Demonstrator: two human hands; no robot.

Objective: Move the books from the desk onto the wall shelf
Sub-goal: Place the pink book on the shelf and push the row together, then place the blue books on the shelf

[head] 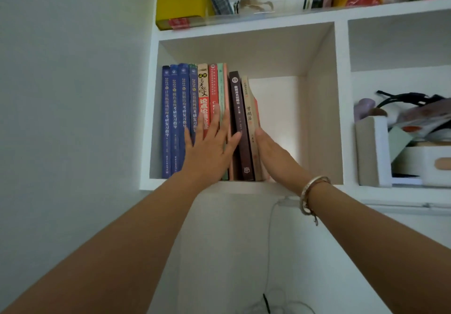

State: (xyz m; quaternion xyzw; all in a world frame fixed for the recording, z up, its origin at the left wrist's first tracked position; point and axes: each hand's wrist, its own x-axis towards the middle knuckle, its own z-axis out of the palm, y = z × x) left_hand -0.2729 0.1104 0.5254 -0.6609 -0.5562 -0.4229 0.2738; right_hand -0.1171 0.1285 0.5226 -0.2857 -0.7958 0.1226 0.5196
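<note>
A row of upright books stands in the left cubby of the white wall shelf [244, 185]: several blue books [174, 108], a red and cream book [203, 86], a red one, thin green and pink ones, a dark brown book [238, 108] and a beige book [249, 103]. My left hand [210, 147] lies flat with spread fingers against the spines of the middle books. My right hand [271, 152] presses flat against the right side of the beige book at the end of the row. Neither hand grips anything.
The cubby's right half [288, 118] holds no books. A yellow box [181, 2], a checked item and bags sit on the top shelf. The right cubby holds a grey-white box [372, 150] and clutter. A white cable [271, 240] hangs below the shelf.
</note>
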